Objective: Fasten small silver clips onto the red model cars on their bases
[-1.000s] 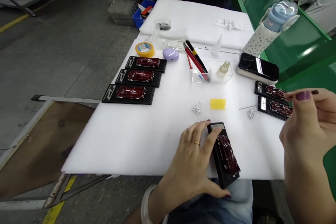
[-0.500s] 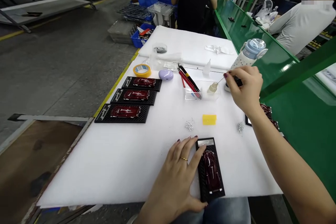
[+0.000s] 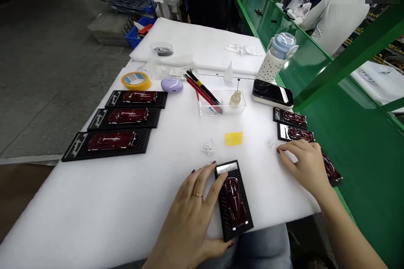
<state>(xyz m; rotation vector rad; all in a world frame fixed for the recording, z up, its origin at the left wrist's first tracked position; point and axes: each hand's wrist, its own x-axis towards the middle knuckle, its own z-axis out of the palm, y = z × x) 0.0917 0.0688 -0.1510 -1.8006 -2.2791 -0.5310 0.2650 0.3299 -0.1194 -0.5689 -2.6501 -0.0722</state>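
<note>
My left hand (image 3: pixel 192 208) rests on a black base (image 3: pixel 222 214) bearing a dark red model car (image 3: pixel 234 201), its thumb at the near edge and fingers at the silvery plate on the far end. The hand is wrapped round the base's left side. My right hand (image 3: pixel 304 168) is at the right, thumb and forefinger close together beside a small pile of silvery bits (image 3: pixel 272 143); whether anything is between the fingertips is too small to tell. A small bottle (image 3: pixel 235 98) with a thin stick (image 3: pixel 238 85) upright in it stands in a clear tray (image 3: pixel 206 110).
Three model cars on bases (image 3: pixel 110 141) lie at the left, others (image 3: pixel 296 133) at the right. A yellow patch (image 3: pixel 233 138), another silvery pile (image 3: pixel 208 148), yellow tape (image 3: pixel 136 80), a purple case (image 3: pixel 172 85), a phone (image 3: pixel 273 93) and a bottle (image 3: pixel 274 59) are on the table.
My right hand has let go of the thin stick, now standing in the small bottle, and has moved down to the right-hand silvery pile. The view has shifted; my left hand stays on the base.
</note>
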